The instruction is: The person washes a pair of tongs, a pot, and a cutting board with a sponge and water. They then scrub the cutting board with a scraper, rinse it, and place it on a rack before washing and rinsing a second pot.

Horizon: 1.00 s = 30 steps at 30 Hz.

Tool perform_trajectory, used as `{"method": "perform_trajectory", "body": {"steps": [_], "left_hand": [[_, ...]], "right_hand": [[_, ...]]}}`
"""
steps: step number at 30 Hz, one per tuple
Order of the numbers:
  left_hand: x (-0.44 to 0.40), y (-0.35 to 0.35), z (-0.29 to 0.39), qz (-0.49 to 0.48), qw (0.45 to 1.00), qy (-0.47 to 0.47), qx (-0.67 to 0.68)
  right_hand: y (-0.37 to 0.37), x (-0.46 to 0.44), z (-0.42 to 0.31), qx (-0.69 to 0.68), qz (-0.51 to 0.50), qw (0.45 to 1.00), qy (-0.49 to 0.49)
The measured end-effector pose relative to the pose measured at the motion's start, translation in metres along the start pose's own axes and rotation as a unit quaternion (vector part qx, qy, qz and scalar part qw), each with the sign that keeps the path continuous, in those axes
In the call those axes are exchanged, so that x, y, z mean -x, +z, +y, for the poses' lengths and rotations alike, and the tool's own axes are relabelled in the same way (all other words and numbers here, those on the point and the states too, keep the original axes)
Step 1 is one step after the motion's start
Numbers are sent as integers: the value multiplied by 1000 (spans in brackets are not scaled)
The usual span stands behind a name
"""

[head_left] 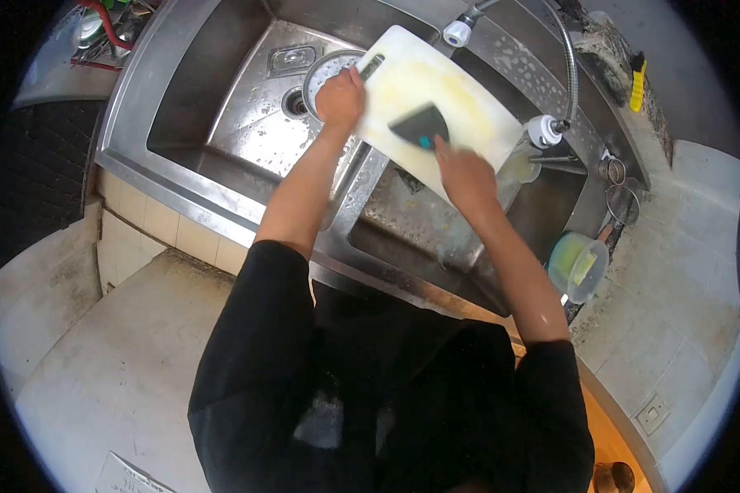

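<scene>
Ok, L hand [340,100] gripping cutting bd [473,107] end; R hand [469,178] pinching dk scraper [418,126] over it.

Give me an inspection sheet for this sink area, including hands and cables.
Surface: steel double sink, wet, with scattered residue.
Job's things: white board, yellowish stains, held over the sink; dark scraper at its face.
Clutter: round dish in the left basin; tub with green contents at right; yellow-and-black tool farther back.
Hands: left hand grips the board's slotted end; right hand, blurred, holds the scraper.
Cables: nothing seen; flexible metal hose at upper right.
Surroundings: pale tiles, grimy in places.
</scene>
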<state>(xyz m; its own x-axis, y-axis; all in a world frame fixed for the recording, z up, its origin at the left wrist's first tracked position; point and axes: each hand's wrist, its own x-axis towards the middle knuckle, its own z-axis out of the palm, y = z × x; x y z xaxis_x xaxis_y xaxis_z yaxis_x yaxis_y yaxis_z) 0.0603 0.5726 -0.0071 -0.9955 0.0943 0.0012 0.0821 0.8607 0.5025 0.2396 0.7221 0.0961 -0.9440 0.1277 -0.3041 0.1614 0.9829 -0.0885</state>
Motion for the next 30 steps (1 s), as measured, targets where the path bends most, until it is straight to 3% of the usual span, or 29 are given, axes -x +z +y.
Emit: {"method": "perform_trajectory", "body": {"steps": [4,6,11,15,17,18,22,24,25,30], "left_hand": [[-1,1,7,-2,1000,-15,5],[-4,0,5,-11,1000,-7,3],[-1,-3,6,-38,998,17,-36],[0,-4,8,-40,999,-10,-25],[0,-7,11,-38,999,-13,-26],[1,-7,12,-41,999,-14,-31],[2,-5,12,-30,999,13,-28],[13,-6,12,23,996,53,-60],[14,-2,8,78,993,78,-49],[18,-20,14,34,996,76,-42]], "right_hand": [[-14,69,12,29,-111,992,59],[-7,71,11,31,-102,991,82],[4,-13,-11,-23,41,998,47],[-4,37,-9,24,-30,998,39],[-15,67,-18,17,-134,987,91],[-13,62,-17,19,-135,986,91],[13,-15,-10,-23,32,996,80],[22,-59,-4,-62,73,988,121],[17,-59,0,-65,82,986,126],[16,26,47,-58,16,980,188]]}}
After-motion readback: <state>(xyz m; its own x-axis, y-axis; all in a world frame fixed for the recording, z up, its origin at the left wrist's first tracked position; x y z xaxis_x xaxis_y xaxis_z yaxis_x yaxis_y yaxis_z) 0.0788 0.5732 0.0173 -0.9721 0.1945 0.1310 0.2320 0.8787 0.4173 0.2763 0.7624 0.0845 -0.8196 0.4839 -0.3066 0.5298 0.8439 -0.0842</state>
